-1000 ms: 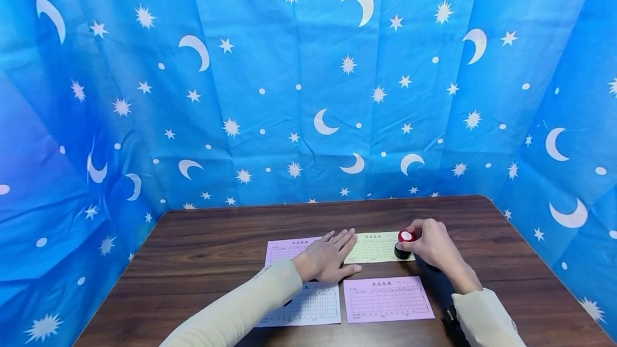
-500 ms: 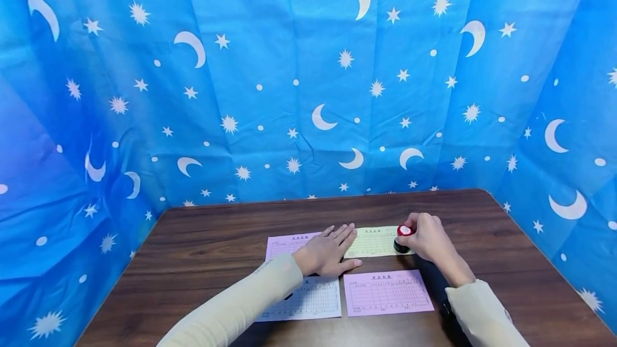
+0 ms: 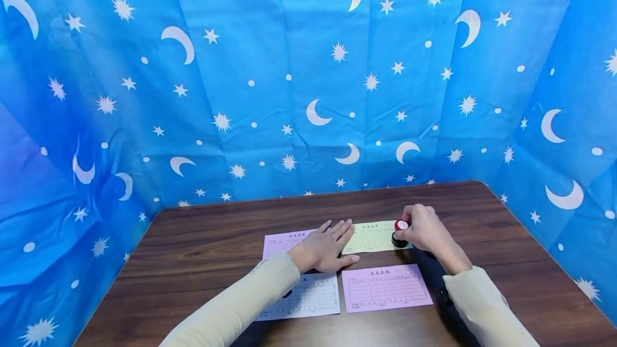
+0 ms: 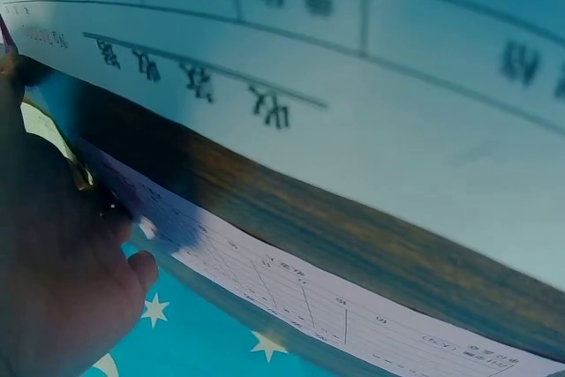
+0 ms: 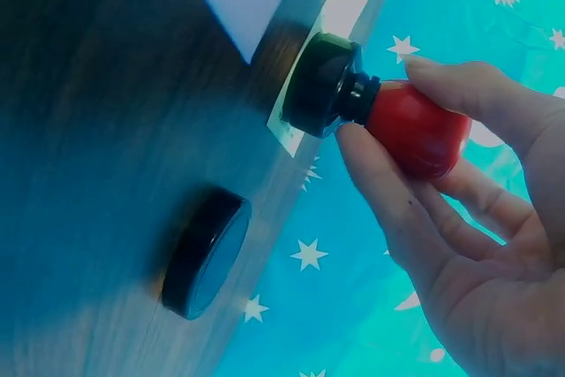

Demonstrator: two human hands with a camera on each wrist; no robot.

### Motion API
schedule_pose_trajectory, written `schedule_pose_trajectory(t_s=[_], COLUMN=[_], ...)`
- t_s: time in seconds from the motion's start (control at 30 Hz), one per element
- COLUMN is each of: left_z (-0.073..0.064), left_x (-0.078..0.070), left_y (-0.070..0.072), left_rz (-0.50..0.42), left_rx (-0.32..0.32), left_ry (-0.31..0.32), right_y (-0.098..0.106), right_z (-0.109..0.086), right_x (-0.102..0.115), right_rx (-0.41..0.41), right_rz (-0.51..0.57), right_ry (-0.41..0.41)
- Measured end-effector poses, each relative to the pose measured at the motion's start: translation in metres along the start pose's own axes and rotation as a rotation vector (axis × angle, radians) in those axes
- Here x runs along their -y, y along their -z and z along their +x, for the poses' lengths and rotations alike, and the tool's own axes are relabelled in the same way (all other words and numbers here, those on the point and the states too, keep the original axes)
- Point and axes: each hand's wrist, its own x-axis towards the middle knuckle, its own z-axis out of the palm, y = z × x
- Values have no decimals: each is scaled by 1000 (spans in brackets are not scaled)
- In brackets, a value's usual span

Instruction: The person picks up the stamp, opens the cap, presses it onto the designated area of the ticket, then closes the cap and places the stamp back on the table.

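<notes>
A round stamp (image 3: 400, 232) with a red knob (image 5: 415, 128) and black base (image 5: 320, 84) stands pressed on the right corner of a pale yellow form (image 3: 373, 236). My right hand (image 3: 424, 231) grips the knob between thumb and fingers. My left hand (image 3: 328, 246) lies flat with straight fingers, its fingertips on the yellow form's left edge and its palm (image 4: 53, 280) over a pink form (image 3: 284, 242). A black round cap (image 5: 205, 253) lies on the wood beside the stamp in the right wrist view.
A second pink form (image 3: 385, 287) and a white form (image 3: 308, 298) lie nearer to me on the dark wooden table (image 3: 207, 240). A blue cloth with moons and stars (image 3: 308, 79) walls the table at the back and on both sides.
Both hands have kept their places on the forms and the stamp stays down on the yellow form. The head camera has tilted upward, so everything sits lower-to-higher in view.
</notes>
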Motion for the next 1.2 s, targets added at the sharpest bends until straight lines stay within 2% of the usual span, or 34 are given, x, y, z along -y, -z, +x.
schedule_pose_trajectory(t_s=[0.17, 0.43, 0.6, 0.9, 1.03, 1.2], left_z=[0, -2, 2, -4, -3, -2], left_x=[0, 0, 1, 3, 4, 2], left_y=[0, -2, -1, -4, -2, -2], left_rz=[-14, -31, -26, -29, -25, -33], left_rx=[-6, -6, -13, -11, -18, -17], left_ry=[-6, -7, -13, -9, -10, -7], right_y=[-1, 0, 4, -2, 10, 41], right_z=[2, 3, 4, 3, 4, 0], right_x=[1, 9, 11, 12, 11, 9], right_rx=[10, 64, 70, 51, 68, 52], right_rz=[-11, -55, -86, -115, -105, -48], right_ry=[9, -26, -33, -28, -33, -13])
